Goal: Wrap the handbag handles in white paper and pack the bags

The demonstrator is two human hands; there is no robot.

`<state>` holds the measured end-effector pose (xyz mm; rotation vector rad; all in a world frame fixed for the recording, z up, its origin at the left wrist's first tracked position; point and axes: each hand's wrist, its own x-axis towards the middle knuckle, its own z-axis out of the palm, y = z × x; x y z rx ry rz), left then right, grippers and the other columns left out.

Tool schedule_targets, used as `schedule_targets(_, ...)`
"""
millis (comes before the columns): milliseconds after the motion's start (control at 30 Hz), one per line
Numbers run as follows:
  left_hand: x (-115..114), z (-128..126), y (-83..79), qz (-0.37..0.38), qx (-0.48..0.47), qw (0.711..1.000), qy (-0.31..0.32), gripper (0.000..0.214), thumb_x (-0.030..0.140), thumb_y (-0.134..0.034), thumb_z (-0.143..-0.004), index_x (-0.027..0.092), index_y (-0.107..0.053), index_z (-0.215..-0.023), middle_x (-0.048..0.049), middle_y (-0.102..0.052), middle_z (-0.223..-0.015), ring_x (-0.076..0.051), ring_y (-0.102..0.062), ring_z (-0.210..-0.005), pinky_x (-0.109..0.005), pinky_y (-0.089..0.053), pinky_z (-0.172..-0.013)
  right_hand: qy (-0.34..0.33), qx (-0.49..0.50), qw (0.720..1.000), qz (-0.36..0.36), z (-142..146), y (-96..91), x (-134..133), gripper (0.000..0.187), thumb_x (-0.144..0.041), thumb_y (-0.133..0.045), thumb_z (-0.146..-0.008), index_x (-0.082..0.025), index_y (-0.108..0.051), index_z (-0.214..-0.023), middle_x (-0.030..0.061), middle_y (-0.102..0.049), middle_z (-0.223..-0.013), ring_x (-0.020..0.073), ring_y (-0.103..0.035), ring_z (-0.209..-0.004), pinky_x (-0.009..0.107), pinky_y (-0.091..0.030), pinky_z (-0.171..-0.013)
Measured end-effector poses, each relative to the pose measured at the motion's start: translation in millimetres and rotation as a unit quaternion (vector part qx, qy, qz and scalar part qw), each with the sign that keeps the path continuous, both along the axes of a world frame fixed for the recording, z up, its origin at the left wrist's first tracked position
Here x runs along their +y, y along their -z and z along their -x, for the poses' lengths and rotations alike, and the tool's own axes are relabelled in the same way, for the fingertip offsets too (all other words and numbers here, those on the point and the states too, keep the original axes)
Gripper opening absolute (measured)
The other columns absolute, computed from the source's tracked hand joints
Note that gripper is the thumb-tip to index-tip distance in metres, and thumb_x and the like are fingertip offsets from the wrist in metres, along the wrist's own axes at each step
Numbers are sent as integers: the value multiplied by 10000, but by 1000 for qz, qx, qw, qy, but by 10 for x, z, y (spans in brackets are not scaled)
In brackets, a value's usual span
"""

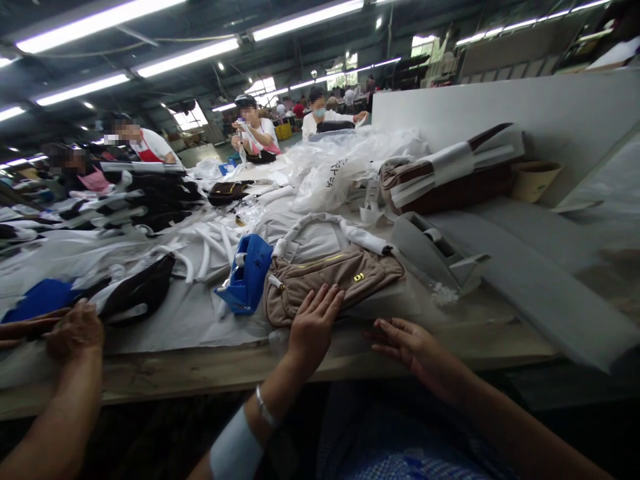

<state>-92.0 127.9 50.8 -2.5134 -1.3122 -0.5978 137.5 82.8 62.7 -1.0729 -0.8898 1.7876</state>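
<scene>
A taupe fabric handbag (333,270) with yellow zips and a small yellow logo lies on the table in front of me. White wrapping covers its raised handle (320,223). Flat against the bag's lower front rests my left hand (316,327), fingers stretched out. To the right, my right hand (400,343) hovers by the table edge, fingers extended and apart from the bag, with nothing seen in it. A blue tape dispenser (247,273) stands against the bag's left side. Behind its right end is a grey tape dispenser (435,250).
A co-worker's hand (75,330) is at the far left beside a dark bag (137,293). Wrapped brown bags (450,170), a tape roll (536,180) and clear plastic (330,180) lie behind. Grey sheets (540,267) overhang the right edge. Several people work farther back.
</scene>
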Motion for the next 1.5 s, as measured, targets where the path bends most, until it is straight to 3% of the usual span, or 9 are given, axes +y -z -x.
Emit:
schedule_targets(133,3,8,-9,4,-5,1000,4,554,50,-381,-948,219,-424,-1474,-42,-462,-1501,-207,-400,-1415,-431,-371,-1170,14,-43,999,-14,29,-26,37,295,-428,-778,-773,-189,-706,-931,61,-677,-1035,241,-672,-1026,378,-605,-891)
schedule_targets(300,0,5,-18,-4,-12,1000,8,536,46,-368,-950,202,-445,-1457,-35,-464,-1499,-212,-421,-1403,-435,-388,-1156,105,-135,985,-15,-64,37,61,343,-378,-834,-690,-191,-724,-956,73,-710,-1046,245,-677,-968,357,-615,-832)
schedule_targets(533,3,-5,-14,-4,-26,1000,10,537,40,-371,-946,199,-452,-1453,-36,-472,-1493,-210,-424,-1401,-432,-390,-1157,128,-1,990,57,-174,-19,135,178,-193,-766,-756,-211,-723,-928,31,-717,-1023,169,-696,-899,233,-614,-716)
schedule_targets(667,12,10,-20,-13,-37,999,10,515,48,-380,-950,197,-474,-1434,-42,-503,-1469,-207,-456,-1378,-423,-407,-1145,189,83,971,120,-178,-10,204,193,-75,-737,-726,-214,-710,-857,-20,-717,-816,90,-661,-669,136,-544,-534)
schedule_targets(800,23,57,-45,-15,-61,998,8,493,74,-429,-947,177,-477,-1427,-65,-529,-1448,-210,-489,-1353,-409,-436,-1123,228,165,952,118,-102,-16,260,166,-69,-725,-702,-205,-691,-790,-41,-701,-720,71,-617,-572,140,-509,-487)
schedule_targets(933,26,85,-49,-14,-75,997,11,497,100,-458,-947,179,-464,-1437,-76,-546,-1434,-209,-489,-1353,-406,-447,-1115,183,182,960,105,-11,-23,329,83,-142,-746,-710,-200,-696,-744,-31,-712,-728,84,-629,-608,164,-523,-552)
schedule_targets(1067,23,79,-30,-22,-80,997,5,497,86,-447,-951,177,-456,-1439,-71,-542,-1439,-210,-489,-1353,-416,-440,-1120,100,47,993,41,52,-53,347,119,-157,-754,-700,-202,-740,-809,7,-750,-858,163,-677,-823,250,-548,-769)
schedule_targets(1300,33,82,-26,-38,-83,996,-5,520,84,-424,-954,181,-414,-1465,-80,-540,-1441,-207,-485,-1356,-408,-435,-1117,-4,-76,992,-102,98,-384,310,214,-306,-737,-772,-190,-756,-950,59,-758,-1009,273,-648,-1027,428,-432,-1031)
schedule_targets(1500,-28,72,-60,-61,-80,994,-32,594,73,-412,-932,134,-307,-1513,-105,-496,-1481,-205,-415,-1407,-409,-369,-1156,18,29,998,-62,154,-584,364,138,-301,-748,-734,-193,-744,-821,42,-758,-921,239,-668,-999,393,-449,-1032)
